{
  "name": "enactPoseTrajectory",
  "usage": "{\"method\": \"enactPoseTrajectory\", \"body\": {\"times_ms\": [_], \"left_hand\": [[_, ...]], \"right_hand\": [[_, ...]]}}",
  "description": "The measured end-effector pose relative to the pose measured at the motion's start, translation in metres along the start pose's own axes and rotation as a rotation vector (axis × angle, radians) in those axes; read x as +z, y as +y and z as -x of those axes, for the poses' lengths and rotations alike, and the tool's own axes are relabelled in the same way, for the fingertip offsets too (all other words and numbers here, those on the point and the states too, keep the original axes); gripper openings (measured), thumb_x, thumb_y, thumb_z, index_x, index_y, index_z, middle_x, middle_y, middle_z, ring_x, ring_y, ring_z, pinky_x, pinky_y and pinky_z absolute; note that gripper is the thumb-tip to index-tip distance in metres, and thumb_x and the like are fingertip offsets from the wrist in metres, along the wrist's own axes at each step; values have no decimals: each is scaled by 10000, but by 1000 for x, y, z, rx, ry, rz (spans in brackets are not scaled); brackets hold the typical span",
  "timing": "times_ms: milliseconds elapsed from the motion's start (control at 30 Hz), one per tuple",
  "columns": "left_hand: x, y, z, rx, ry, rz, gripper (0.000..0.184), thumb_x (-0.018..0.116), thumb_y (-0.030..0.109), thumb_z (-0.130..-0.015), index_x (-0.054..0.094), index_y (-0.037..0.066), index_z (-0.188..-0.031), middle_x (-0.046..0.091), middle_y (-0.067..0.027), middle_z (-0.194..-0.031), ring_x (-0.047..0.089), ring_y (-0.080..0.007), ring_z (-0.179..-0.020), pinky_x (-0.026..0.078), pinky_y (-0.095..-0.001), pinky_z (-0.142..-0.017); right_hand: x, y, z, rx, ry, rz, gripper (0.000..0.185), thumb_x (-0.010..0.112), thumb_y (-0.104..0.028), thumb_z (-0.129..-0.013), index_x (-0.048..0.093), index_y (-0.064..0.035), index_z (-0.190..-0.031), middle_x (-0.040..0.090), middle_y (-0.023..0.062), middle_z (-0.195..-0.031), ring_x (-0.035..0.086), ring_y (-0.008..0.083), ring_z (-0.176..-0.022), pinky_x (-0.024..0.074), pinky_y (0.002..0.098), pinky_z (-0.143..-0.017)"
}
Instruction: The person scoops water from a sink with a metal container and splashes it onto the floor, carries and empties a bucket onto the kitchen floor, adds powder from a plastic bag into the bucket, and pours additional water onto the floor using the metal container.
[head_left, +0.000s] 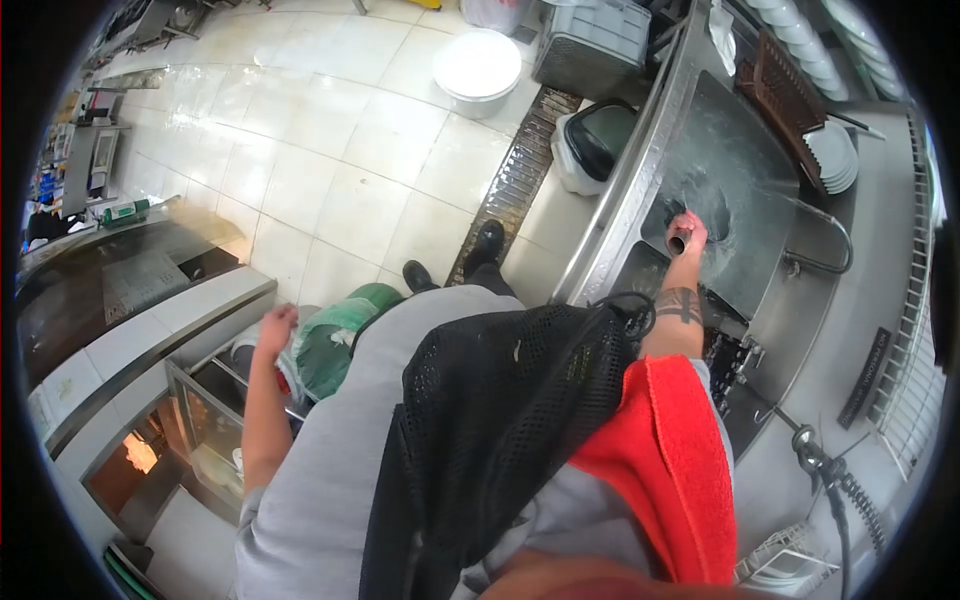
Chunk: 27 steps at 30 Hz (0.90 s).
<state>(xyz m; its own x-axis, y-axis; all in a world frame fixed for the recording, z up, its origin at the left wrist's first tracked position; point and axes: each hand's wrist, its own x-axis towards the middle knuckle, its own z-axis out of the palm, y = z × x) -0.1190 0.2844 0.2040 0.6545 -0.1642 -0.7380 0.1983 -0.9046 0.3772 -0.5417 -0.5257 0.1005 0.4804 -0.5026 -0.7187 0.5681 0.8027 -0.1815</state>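
Head view shows the right hand (691,227) curled around a tube (680,242), its open end protruding.

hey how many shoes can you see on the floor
2. One black shoe is on the drain grate; the other shoe is on the floor tiles, left of the grate.

The right hand (690,226) grips a tube (679,243) at the sink (738,140).

Grey top (310,430) — black shoes (488,242) — forearm tattoo (680,305).
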Motion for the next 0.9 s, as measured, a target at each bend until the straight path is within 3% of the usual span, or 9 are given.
{"method": "enactPoseTrajectory", "body": {"times_ms": [133, 200, 333, 433, 633, 700, 800, 867, 900], "left_hand": [[10, 44, 11, 69, 34, 2, 365, 588, 240, -868, 632, -44, -1094, 688, -138, -878, 653, -187, -789, 501, -308, -728], [16, 34, 7, 77, 6, -12, 359, 589, 243, -866, 638, -36, -1087, 688, -138, -884, 653, -189, -802, 501, -312, -741], [38, -19, -10, 89, -34, -77, 348, 587, 249, -862, 650, -23, -1071, 687, -127, -887, 647, -191, -791, 498, -319, -745], [52, -68, -22, 88, -77, -52, 355, 590, 247, -855, 645, -26, -1075, 684, -131, -881, 643, -192, -774, 500, -325, -721], [93, -162, -28, -24, 24, 229, 330, 606, 232, -828, 663, -28, -1022, 683, -148, -844, 644, -207, -713, 510, -338, -673], [98, -166, -8, -58, 45, 275, 322, 609, 228, -822, 668, -29, -1008, 683, -144, -828, 642, -208, -695, 509, -335, -664], [119, -197, -2, -80, 104, 305, 301, 617, 210, -807, 676, -29, -980, 682, -133, -798, 639, -207, -663, 506, -331, -644], [126, -205, 6, -191, 67, 338, 286, 617, 205, -804, 682, -21, -968, 680, -128, -781, 639, -205, -662, 504, -332, -642], [128, -207, 9, -198, 67, 344, 286, 617, 205, -804, 682, -21, -968, 680, -128, -781, 639, -205, -662, 504, -332, -642]], "right_hand": [[63, 11, 49, 9, -170, -127, 318, 469, -28, -867, 345, -119, -588, 360, -25, -529, 347, 85, -430, 368, 214, -408], [94, 7, 66, -149, -254, 119, 283, 463, -46, -876, 368, -104, -616, 366, -29, -544, 340, 73, -426, 365, 207, -408], [189, 3, 114, -183, -352, 481, 246, 478, -51, -894, 412, -88, -660, 390, -23, -563, 365, 83, -439, 345, 227, -431], [260, -11, 132, -72, -354, 592, 253, 482, -53, -905, 409, -94, -666, 386, -23, -557, 371, 82, -452, 350, 231, -466], [391, 3, 155, -188, -192, 922, 266, 483, -47, -902, 379, -115, -667, 366, -40, -541, 391, 66, -447, 360, 223, -425], [424, 8, 153, -174, -166, 982, 265, 484, -50, -901, 377, -116, -669, 367, -42, -541, 394, 64, -449, 368, 221, -429], [465, 29, 150, -327, -132, 1188, 221, 518, -63, -869, 422, -95, -672, 382, -29, -557, 401, 76, -462, 378, 244, -434], [485, 50, 146, -651, 17, 1411, 174, 539, -71, -849, 466, -69, -691, 414, -7, -561, 421, 100, -461, 397, 249, -436], [494, 49, 139, -705, 9, 1564, 123, 564, -73, -815, 509, -41, -711, 470, 28, -568, 464, 143, -454, 420, 279, -440]]}}
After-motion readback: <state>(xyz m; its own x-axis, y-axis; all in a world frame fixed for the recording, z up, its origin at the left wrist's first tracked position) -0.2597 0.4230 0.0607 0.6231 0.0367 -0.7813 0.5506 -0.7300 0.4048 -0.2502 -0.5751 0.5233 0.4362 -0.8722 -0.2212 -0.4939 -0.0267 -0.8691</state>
